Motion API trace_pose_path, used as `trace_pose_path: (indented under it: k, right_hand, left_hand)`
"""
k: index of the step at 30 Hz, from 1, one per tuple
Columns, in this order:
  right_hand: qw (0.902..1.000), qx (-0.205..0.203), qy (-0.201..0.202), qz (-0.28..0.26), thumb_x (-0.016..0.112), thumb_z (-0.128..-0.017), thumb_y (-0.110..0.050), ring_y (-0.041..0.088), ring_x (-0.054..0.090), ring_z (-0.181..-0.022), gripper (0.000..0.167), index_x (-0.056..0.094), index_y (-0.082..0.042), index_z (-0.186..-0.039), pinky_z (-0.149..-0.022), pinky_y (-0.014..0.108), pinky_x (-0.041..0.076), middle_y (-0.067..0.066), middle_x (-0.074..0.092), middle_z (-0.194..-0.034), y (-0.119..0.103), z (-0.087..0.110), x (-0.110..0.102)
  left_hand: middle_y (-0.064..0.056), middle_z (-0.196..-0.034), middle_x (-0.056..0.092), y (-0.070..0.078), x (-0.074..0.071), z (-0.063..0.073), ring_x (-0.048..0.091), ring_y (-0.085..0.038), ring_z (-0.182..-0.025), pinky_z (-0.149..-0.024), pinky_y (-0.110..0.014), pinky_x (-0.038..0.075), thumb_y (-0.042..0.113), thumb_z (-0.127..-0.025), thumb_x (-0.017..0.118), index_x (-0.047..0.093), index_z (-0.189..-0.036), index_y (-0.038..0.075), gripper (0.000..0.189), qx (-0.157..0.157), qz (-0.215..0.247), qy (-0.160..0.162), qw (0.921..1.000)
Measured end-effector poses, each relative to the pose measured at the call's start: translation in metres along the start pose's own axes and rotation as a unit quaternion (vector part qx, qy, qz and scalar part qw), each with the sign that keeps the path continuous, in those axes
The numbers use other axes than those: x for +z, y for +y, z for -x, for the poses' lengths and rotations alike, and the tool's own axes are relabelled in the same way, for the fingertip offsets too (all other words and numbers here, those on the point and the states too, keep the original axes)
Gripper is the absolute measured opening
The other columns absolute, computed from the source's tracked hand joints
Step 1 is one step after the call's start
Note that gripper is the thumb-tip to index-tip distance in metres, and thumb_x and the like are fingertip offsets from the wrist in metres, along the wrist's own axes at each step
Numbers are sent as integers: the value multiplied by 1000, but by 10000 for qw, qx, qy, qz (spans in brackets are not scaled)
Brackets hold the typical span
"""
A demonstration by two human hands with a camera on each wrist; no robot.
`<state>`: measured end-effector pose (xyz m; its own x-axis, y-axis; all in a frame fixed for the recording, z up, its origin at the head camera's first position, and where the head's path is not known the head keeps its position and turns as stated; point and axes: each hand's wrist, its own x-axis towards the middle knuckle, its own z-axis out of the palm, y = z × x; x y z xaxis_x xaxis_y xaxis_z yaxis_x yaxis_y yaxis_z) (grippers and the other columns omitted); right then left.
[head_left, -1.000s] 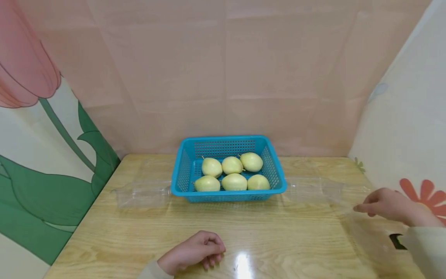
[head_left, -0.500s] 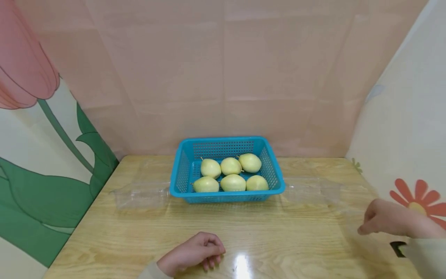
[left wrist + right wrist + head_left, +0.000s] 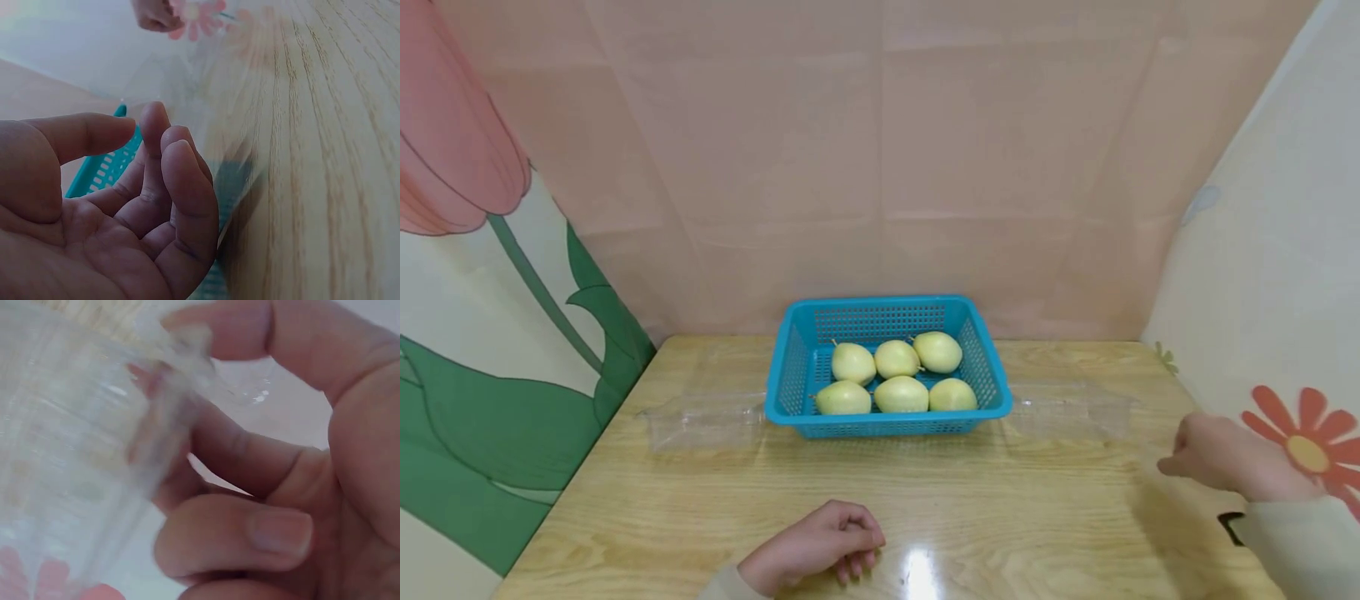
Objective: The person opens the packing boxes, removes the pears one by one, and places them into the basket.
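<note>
My right hand (image 3: 1228, 457) is raised over the table's right side. In the right wrist view its thumb and index finger pinch the edge of a clear, ribbed plastic container (image 3: 75, 425), blurred and only partly in view. In the head view that plastic is too transparent to make out. My left hand (image 3: 823, 540) rests on the table near the front, palm turned inward. Its fingers (image 3: 187, 181) are loosely curled, with nothing in them. Several pale yellow-green pears (image 3: 901, 395) lie in two rows in a blue plastic basket (image 3: 889, 427) beyond the hands.
A clear plastic container (image 3: 703, 421) stands left of the basket, and another clear container (image 3: 1067, 408) stands to its right. A pink cloth (image 3: 880, 167) hangs behind the wooden table (image 3: 1015, 517). Flower-printed sheets (image 3: 1247, 275) border both sides.
My right hand dips a little, then rises and shifts slightly left, turning at the wrist. The left hand, basket and pears keep their places; the head view drifts slightly.
</note>
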<state>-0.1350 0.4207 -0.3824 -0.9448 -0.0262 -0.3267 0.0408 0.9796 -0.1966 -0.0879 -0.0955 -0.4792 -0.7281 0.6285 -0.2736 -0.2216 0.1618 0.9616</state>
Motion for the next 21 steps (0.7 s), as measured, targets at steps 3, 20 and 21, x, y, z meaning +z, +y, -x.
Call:
trace_pose_path:
  k: [3,20,21]
  right_hand:
    - [9997,-46,220,-5,72,-83,-34,10,30,-50,39,47,-18,-57,-48,29,28,-9,31,-53,1,-5,-1]
    - [9951,-270,892,320,72,-86,-44,16,56,-62,35,70,-9,-84,-53,38,46,2,67,-78,13,-11,-9]
    - [9958,-213,826,320,72,-85,-43,16,56,-62,35,70,-9,-84,-53,39,46,2,66,-77,13,-10,-10]
  left_hand:
    - [-6,-79,67,1,0,1,57,-11,-63,-51,-18,48,15,-99,60,67,-101,-5,22,20,-13,15,10000]
    - [-6,-79,66,1,-6,4,57,-12,-64,-52,-20,49,14,-100,58,66,-103,-6,21,105,-256,472,9985]
    - [-7,-80,66,2,-8,4,57,-13,-64,-53,-20,49,13,-100,58,66,-102,-6,20,133,-314,615,9975]
